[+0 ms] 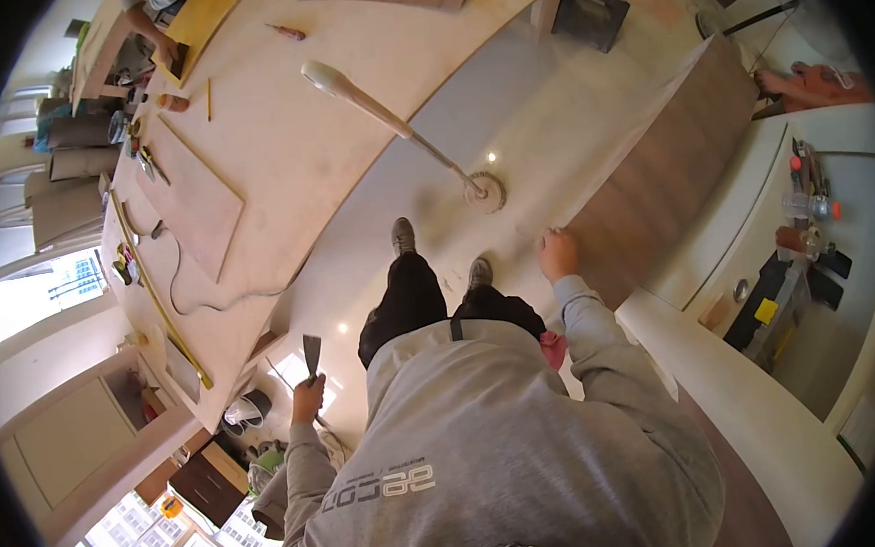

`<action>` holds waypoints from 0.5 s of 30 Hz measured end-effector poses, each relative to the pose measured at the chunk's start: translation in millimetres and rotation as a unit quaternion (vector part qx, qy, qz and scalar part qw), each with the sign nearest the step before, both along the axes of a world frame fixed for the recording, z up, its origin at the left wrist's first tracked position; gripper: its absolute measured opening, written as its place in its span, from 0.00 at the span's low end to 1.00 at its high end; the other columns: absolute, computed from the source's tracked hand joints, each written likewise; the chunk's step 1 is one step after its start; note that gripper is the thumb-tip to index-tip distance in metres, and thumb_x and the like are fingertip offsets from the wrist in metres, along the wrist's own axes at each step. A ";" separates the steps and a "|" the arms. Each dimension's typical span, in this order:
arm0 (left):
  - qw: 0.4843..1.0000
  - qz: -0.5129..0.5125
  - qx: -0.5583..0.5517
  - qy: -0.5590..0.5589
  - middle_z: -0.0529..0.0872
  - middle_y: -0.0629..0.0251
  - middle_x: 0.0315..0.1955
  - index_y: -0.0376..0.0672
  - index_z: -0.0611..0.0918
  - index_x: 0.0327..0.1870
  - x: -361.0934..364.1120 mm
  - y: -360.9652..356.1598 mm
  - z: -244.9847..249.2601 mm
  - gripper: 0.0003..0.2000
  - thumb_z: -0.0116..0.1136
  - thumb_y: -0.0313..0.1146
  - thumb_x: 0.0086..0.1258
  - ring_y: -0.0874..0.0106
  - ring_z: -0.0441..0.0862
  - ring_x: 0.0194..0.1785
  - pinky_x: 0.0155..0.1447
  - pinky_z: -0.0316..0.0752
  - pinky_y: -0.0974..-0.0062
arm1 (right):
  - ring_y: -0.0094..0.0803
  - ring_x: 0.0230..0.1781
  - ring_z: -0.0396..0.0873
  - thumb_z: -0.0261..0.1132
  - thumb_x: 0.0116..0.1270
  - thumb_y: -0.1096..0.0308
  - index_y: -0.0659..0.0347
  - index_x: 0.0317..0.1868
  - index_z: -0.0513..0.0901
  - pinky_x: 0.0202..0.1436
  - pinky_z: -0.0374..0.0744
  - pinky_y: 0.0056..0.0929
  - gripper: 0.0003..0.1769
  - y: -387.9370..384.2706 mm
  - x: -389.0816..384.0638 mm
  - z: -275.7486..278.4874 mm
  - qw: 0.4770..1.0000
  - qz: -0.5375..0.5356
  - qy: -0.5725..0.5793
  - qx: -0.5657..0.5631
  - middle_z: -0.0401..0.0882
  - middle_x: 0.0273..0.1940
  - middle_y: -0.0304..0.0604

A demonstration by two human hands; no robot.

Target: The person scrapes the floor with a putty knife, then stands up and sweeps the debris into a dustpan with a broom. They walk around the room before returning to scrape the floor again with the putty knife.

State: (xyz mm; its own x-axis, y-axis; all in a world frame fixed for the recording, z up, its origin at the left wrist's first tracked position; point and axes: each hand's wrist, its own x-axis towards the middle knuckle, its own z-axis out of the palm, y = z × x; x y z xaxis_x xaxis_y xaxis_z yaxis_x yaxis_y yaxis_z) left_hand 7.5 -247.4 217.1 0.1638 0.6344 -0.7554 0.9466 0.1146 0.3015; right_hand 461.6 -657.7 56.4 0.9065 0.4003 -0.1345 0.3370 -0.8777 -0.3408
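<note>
My left hand point(307, 402) is closed around the handle of a putty knife point(312, 355), its broad blade pointing away from me, below the edge of the big pale worktable point(322, 180). On the other side, my right hand point(559, 256) is curled at the near edge of a brown wood-grain board point(657, 175). Its fingers are bent inward, and I cannot tell what, if anything, lies inside them. A pink-red cloth point(553, 350) hangs at my right hip.
A pale pole with a round base point(484, 192) stands ahead on the glossy floor. The worktable carries a thin panel point(192, 193), a cable and several tools. Another person's hand point(166, 53) works at upper left. Bottles and tools fill a tray point(808, 351) at right.
</note>
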 end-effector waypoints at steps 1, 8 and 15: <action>1.000 -0.006 0.008 0.006 0.74 0.72 0.15 0.42 0.77 0.22 -11.7 -2.4 -3.0 0.17 0.62 0.44 0.66 0.79 0.69 0.16 0.21 0.63 0.76 | 0.50 0.39 0.79 0.59 0.63 0.67 0.62 0.32 0.80 0.44 0.77 0.47 0.08 0.0 -0.5 -2.0 1.000 0.006 -0.015 0.001 0.80 0.36 0.51; 0.997 -0.050 -0.023 0.049 0.75 0.68 0.11 0.40 0.79 0.20 -92.8 -32.8 -20.6 0.19 0.64 0.47 0.62 0.74 0.71 0.12 0.18 0.67 0.72 | 0.51 0.46 0.80 0.65 0.60 0.57 0.59 0.43 0.83 0.50 0.78 0.45 0.16 40.0 25.7 1.0 0.968 -0.019 0.222 -0.117 0.82 0.42 0.56; 0.997 -0.070 0.009 -0.038 0.77 0.67 0.13 0.37 0.80 0.18 -87.6 -9.4 -64.2 0.20 0.65 0.47 0.60 0.75 0.73 0.18 0.25 0.68 0.70 | 0.50 0.55 0.72 0.73 0.53 0.56 0.62 0.59 0.74 0.58 0.71 0.45 0.35 247.9 75.9 123.8 0.963 0.071 -0.043 0.256 0.76 0.52 0.52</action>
State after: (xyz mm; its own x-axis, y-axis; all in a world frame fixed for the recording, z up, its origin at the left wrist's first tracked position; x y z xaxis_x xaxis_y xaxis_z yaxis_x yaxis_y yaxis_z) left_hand -80.1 -256.9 152.8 0.3077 0.6147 -0.7262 0.9273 -0.0228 0.3737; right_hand 537.5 -409.7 180.1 0.8367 0.5148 0.1868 0.4875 -0.5448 -0.6823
